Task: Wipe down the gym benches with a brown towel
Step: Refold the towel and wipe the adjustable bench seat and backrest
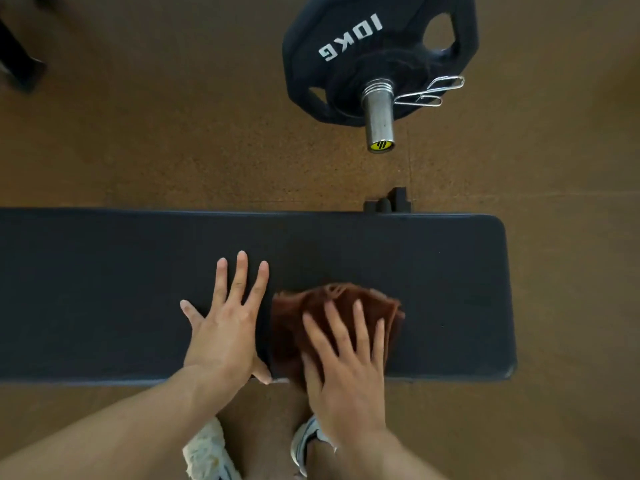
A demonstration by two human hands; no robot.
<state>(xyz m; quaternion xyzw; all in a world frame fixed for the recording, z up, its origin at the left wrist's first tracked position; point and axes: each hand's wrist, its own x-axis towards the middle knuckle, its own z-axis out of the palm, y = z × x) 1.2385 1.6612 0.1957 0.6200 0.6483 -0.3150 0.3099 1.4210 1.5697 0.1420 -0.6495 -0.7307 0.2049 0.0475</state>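
Note:
A black padded gym bench (104, 289) runs across the view from the left edge to a rounded end at the right. On its near half lies a folded brown towel (294, 320). My right hand (346, 368) presses flat on the towel with straight, spread fingers and looks slightly blurred. Just left of the towel, my left hand (225, 323) rests flat on the bare pad, fingers spread, thumb at the bench's near edge.
A barbell end (379, 116) carrying a black 10 kg plate (346, 39) and a spring clip lies on the brown floor beyond the bench. A dark bench foot (388, 202) shows behind the pad. My shoes (308, 445) stand below the near edge.

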